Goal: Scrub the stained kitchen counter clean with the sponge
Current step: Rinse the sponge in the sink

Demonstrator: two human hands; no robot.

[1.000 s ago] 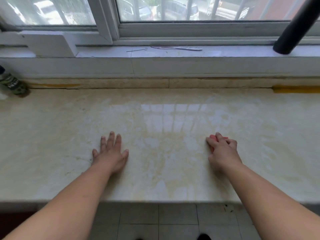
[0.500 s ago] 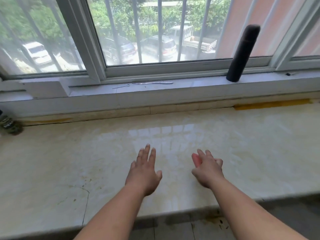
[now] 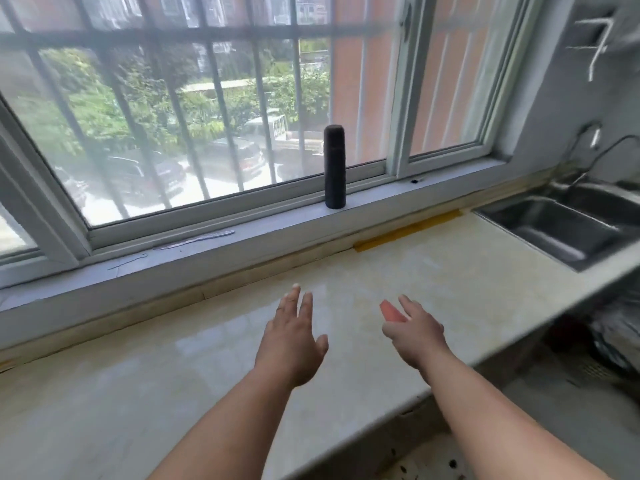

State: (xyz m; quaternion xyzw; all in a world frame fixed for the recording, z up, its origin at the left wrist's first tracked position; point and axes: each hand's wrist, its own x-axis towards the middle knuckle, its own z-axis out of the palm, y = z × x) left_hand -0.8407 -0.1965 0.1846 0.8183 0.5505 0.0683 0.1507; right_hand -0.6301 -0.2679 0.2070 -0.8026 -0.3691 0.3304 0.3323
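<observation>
I see the pale cream marble tabletop (image 3: 173,382) filling the lower left and centre of the frame, glossy, with yellowish staining around its middle. My left hand (image 3: 292,344) sits at lower centre, palm down over the tabletop, fingers straight and slightly spread, holding nothing; I cannot tell whether it touches the surface. Just to its right, my right hand (image 3: 415,336) pinches a small pinkish-red sponge (image 3: 391,311), whose end sticks out past the thumb towards the window; whether the sponge meets the tabletop I cannot tell. The two hands are near each other but apart. At centre, a tall dark cylindrical flask (image 3: 334,167) stands upright on the grey window sill (image 3: 214,251), with a thin pale strip lying flat on the sill to its left. A strip of yellow tape (image 3: 408,230) runs along the back edge of the tabletop, right of centre. At the right edge, a stainless steel sink (image 3: 554,230) is set into the tabletop, well apart from both hands.
</observation>
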